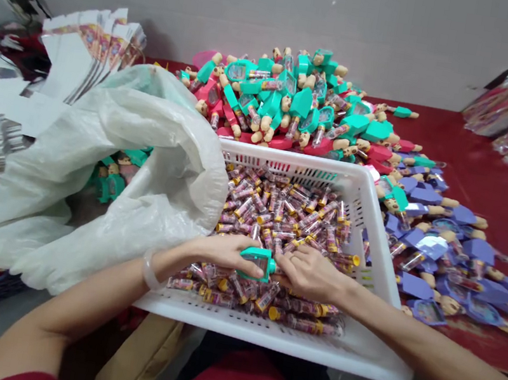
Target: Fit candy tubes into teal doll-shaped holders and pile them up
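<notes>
My left hand [227,253] is closed around a green plastic toy piece [256,263], a shallow frame with a short neck pointing right. Close by that neck, my right hand [311,273] has its fingers pinched together; what is in them is hidden. Both hands are over a white plastic basket [384,307]. Inside the basket lie many small clear tubes [287,221] with yellow caps and purplish printed wrapping.
A large whitish plastic sack [105,243] overlaps the basket's left side, with green pieces inside. Behind stands a heap of green and red toys [272,103] with tan ends. Purple toys [442,245] lie right on the red tabletop [456,158]. Printed cards [77,53] stand left.
</notes>
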A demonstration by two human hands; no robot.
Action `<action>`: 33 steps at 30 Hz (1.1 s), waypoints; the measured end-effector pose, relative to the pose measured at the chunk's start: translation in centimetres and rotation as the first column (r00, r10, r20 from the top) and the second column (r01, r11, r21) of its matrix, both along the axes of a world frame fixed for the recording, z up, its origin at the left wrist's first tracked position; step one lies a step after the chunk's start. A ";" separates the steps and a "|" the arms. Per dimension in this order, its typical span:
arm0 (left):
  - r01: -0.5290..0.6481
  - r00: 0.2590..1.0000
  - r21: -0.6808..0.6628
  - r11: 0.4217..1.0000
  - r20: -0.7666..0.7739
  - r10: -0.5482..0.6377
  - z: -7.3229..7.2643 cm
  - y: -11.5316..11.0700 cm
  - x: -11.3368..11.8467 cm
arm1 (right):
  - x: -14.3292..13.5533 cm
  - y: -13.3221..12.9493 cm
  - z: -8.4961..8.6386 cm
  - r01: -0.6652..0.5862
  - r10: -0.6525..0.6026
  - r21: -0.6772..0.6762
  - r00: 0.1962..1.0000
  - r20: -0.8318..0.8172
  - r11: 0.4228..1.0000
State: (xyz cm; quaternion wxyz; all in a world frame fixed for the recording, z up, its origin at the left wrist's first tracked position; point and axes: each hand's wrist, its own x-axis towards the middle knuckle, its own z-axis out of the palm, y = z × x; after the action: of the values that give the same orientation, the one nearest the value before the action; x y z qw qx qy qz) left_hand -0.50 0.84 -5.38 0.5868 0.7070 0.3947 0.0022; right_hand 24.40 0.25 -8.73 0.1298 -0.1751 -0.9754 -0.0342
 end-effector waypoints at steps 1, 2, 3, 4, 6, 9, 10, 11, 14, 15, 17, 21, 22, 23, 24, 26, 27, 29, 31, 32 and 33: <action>-0.008 1.000 -0.103 0.995 0.014 0.009 -0.4 -0.3 0.0 | -0.1 -0.5 -0.4 -0.006 0.007 -0.024 0.999 0.037 1.000; -0.027 0.999 -0.214 0.977 0.024 0.033 -0.7 -0.7 0.1 | -0.2 -1.0 -0.7 0.009 -0.004 -0.056 0.996 0.086 0.998; -0.057 0.997 -0.318 0.946 0.027 0.069 -0.9 -1.0 0.2 | -0.4 -1.4 -1.0 0.058 -0.044 -0.091 0.988 0.145 0.994; -0.093 0.993 -0.410 0.907 0.023 0.112 -1.1 -1.3 0.3 | -0.7 -1.6 -1.2 0.134 -0.105 -0.126 0.971 0.214 0.983; -0.157 0.982 -0.535 0.830 0.007 0.190 -1.4 -1.6 0.7 | -1.4 -1.6 -1.1 0.328 -0.247 -0.186 0.901 0.357 0.926; -0.198 0.966 -0.629 0.752 0.005 0.258 -1.4 -1.7 1.2 | -2.4 -1.0 -0.4 0.517 -0.363 -0.247 0.802 0.474 0.820; -0.198 0.962 -0.652 0.731 0.012 0.271 -1.4 -1.6 1.3 | -2.6 -0.8 -0.1 0.524 -0.365 -0.260 0.801 0.474 0.811; -0.190 0.960 -0.670 0.717 0.026 0.279 -1.2 -1.6 1.4 | -2.7 -0.7 0.3 0.515 -0.362 -0.263 0.810 0.461 0.816; -0.128 0.967 -0.725 0.677 0.059 0.246 -0.6 -1.9 1.5 | -2.5 -1.3 1.1 0.442 -0.331 -0.240 0.859 0.391 0.864; -0.108 0.974 -0.738 0.666 0.056 0.221 -0.3 -2.1 1.5 | -2.4 -1.6 1.3 0.420 -0.322 -0.231 0.874 0.365 0.878; -0.094 0.985 -0.743 0.663 0.026 0.170 0.3 -2.5 1.5 | -2.2 -2.5 1.8 0.406 -0.325 -0.219 0.888 0.326 0.887; -0.132 0.987 -0.595 0.793 -0.004 0.161 1.3 -3.5 1.8 | -2.2 -3.3 2.6 0.443 -0.340 -0.258 0.869 0.360 0.859; -0.145 0.986 -0.503 0.852 0.002 0.169 1.4 -3.8 1.9 | -2.2 -3.3 2.7 0.455 -0.330 -0.285 0.859 0.392 0.844; -0.160 0.985 -0.380 0.911 0.005 0.175 1.4 -4.2 2.1 | -2.2 -3.2 2.7 0.467 -0.315 -0.317 0.847 0.428 0.825; -0.164 0.986 -0.230 0.959 -0.001 0.168 1.3 -4.5 2.2 | -2.3 -3.1 2.6 0.485 -0.301 -0.348 0.833 0.465 0.802; -0.091 0.993 0.081 0.993 -0.071 0.097 0.7 -5.1 2.6 | -2.4 -2.7 2.2 0.531 -0.278 -0.408 0.799 0.534 0.743; -0.017 0.990 0.208 0.978 -0.136 0.046 0.2 -5.2 2.7 | -2.4 -2.5 1.8 0.553 -0.261 -0.444 0.784 0.563 0.705; 0.155 0.959 0.372 0.915 -0.279 -0.049 -0.9 -5.2 2.7 | -2.6 -1.8 1.1 0.591 -0.217 -0.530 0.766 0.605 0.608; 0.248 0.926 0.436 0.865 -0.368 -0.081 -1.9 -4.5 2.4 | -2.9 -0.8 0.4 0.607 -0.182 -0.601 0.766 0.616 0.520; 0.239 0.925 0.453 0.859 -0.375 -0.060 -2.2 -3.9 2.2 | -3.0 -0.3 0.1 0.603 -0.185 -0.614 0.774 0.606 0.510; 0.191 0.936 0.455 0.870 -0.352 -0.022 -2.4 -3.3 1.9 | -3.1 0.3 0.0 0.589 -0.204 -0.610 0.787 0.583 0.530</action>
State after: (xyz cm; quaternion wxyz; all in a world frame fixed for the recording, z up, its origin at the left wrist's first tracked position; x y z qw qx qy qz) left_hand 1.41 -2.43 -7.73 0.3155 0.8415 0.4353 -0.0528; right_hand 21.35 0.52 -8.75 -0.1941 -0.4239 -0.8269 0.3144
